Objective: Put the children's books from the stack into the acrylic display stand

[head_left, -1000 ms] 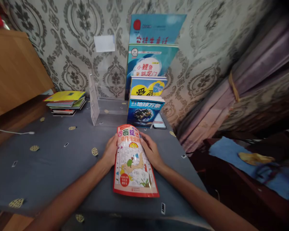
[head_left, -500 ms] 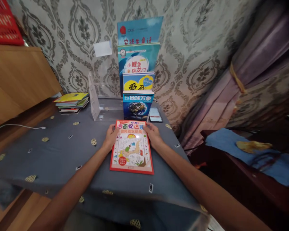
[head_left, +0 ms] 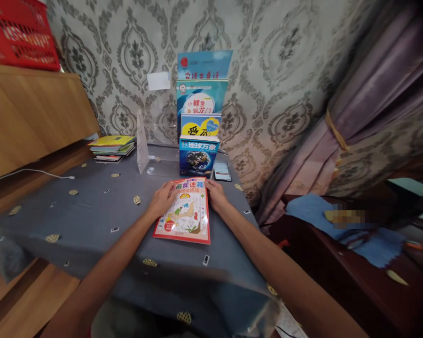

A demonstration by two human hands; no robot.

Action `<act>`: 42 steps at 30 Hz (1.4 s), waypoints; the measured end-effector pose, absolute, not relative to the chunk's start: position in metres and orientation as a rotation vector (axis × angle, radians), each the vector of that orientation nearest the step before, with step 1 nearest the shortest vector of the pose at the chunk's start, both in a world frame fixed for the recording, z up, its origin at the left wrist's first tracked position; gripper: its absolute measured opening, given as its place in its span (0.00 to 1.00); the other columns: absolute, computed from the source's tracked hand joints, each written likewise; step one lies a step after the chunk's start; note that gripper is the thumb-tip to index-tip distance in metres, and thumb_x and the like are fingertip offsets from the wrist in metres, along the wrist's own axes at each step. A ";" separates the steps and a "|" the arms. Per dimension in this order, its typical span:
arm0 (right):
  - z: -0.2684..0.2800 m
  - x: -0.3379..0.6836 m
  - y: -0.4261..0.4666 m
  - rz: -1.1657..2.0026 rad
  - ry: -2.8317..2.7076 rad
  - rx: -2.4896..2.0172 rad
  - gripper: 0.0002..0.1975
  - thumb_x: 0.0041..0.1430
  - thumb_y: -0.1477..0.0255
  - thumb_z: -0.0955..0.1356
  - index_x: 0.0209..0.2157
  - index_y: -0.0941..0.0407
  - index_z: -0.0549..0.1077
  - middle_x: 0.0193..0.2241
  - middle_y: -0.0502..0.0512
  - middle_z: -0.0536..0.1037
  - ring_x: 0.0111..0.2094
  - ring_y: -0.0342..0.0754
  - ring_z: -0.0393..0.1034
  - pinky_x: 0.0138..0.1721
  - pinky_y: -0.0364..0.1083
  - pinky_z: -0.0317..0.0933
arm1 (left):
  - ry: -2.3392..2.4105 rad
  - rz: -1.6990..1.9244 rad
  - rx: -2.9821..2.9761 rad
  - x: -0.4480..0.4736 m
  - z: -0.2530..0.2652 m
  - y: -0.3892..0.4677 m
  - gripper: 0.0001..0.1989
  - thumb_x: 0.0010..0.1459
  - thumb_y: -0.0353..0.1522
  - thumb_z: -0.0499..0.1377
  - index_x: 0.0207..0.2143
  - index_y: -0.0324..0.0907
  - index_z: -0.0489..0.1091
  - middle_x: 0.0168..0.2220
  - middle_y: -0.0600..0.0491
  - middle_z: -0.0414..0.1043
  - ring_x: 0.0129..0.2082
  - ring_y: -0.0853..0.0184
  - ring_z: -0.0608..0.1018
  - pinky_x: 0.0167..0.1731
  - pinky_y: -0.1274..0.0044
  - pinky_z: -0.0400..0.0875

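A red-bordered picture book [head_left: 186, 213] with a drawing of animals on its cover is at the front of a clear display stand [head_left: 143, 148]. My left hand [head_left: 161, 201] grips its upper left edge, fingers over part of the cover. At its upper right corner, my right hand [head_left: 216, 194] is closed on the edge. Just behind the book, a blue book with a globe [head_left: 196, 158] stands upright in the stand. Rising in steps behind it are a yellow-and-blue book [head_left: 199, 126], a teal book [head_left: 201, 96] and a light-blue book [head_left: 204, 62].
A stack of thin books [head_left: 112, 148] lies left of the stand on the grey tablecloth [head_left: 91, 220]. A phone-like object [head_left: 222, 172], partly blurred out, is right of the stand. A white cable [head_left: 49, 173], wooden cabinet [head_left: 38, 112] and red basket [head_left: 21, 37] are on the left; a curtain [head_left: 313, 136] hangs right.
The view has shifted. The picture book has turned slightly between my hands, and my left hand now covers more of its upper left cover. Both hands keep their hold.
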State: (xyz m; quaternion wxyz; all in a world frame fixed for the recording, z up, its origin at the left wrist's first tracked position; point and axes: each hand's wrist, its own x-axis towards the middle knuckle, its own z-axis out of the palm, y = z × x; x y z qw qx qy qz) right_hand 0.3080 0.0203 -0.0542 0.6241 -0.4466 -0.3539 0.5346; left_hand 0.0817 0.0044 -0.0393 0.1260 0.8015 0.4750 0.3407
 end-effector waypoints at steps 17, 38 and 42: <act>-0.036 0.301 0.003 1.582 -0.792 -0.760 0.19 0.41 0.63 0.81 0.33 0.54 0.76 0.31 0.48 0.83 0.29 0.43 0.76 0.34 0.42 0.71 | 0.903 1.133 1.424 0.085 -0.030 0.004 0.32 0.53 0.53 0.64 0.53 0.43 0.69 0.59 0.43 0.71 0.61 0.52 0.70 0.61 0.63 0.64; -0.044 0.328 -0.011 1.408 -0.937 -1.083 0.09 0.49 0.69 0.75 0.26 0.58 0.74 0.19 0.49 0.77 0.18 0.39 0.67 0.14 0.36 0.60 | 1.235 0.627 2.413 0.102 -0.036 -0.024 0.31 0.63 0.48 0.57 0.62 0.39 0.65 0.68 0.38 0.59 0.69 0.51 0.60 0.67 0.56 0.53; -0.045 0.330 -0.010 1.398 -0.929 -1.093 0.06 0.51 0.75 0.73 0.33 0.56 0.74 0.17 0.46 0.76 0.15 0.40 0.67 0.14 0.36 0.62 | 1.093 0.519 2.572 0.111 -0.037 -0.040 0.32 0.64 0.50 0.55 0.65 0.45 0.61 0.70 0.42 0.53 0.71 0.53 0.53 0.68 0.54 0.46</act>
